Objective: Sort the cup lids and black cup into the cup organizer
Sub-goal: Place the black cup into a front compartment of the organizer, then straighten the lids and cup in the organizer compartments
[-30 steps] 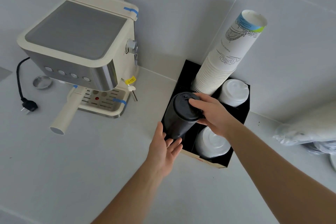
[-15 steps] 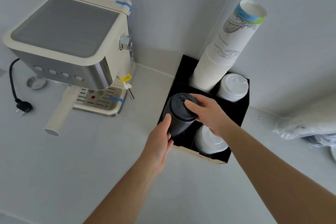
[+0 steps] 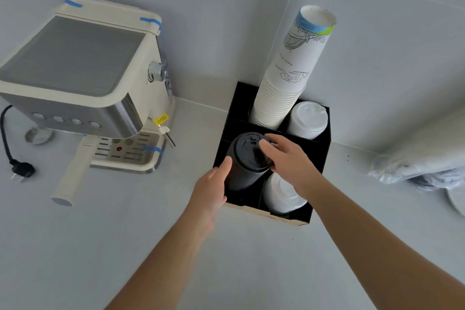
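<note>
Closest to me, two bare forearms reach in over a wide stretch of pale counter (image 3: 75, 246), which lies open on the near side and to the left. The left hand (image 3: 211, 190) is cupped against the near-left side of the black cup (image 3: 245, 163), thumb up along its wall, fingers curled around it out of sight, so its grip looks loosely wrapped on the cup. The right hand (image 3: 293, 163) comes over from the right with its fingertips (image 3: 264, 145) pressed on the cup's black lid, a light hold from above with the fingers spread. The cup stands tilted a little in the near-left compartment of the black cup organizer (image 3: 323, 156), its upper half well above the walls. Beside it on the right, in the near-right compartment, sits a stack of white lids (image 3: 281, 196), partly under the right wrist. The organizer's near edge shows a pale rim touching the counter. Farther back, a tall stack of white paper cups (image 3: 294, 75) leans out of the far-left compartment against the tiled wall, and a second stack of white lids (image 3: 307, 119) fills the far-right one. To the left, well apart, stands a cream coffee machine (image 3: 83, 83) with its handle jutting toward me and a black plug (image 3: 21, 171) lying loose. On the right, clear plastic bags (image 3: 415, 166) crowd the counter's far edge.
</note>
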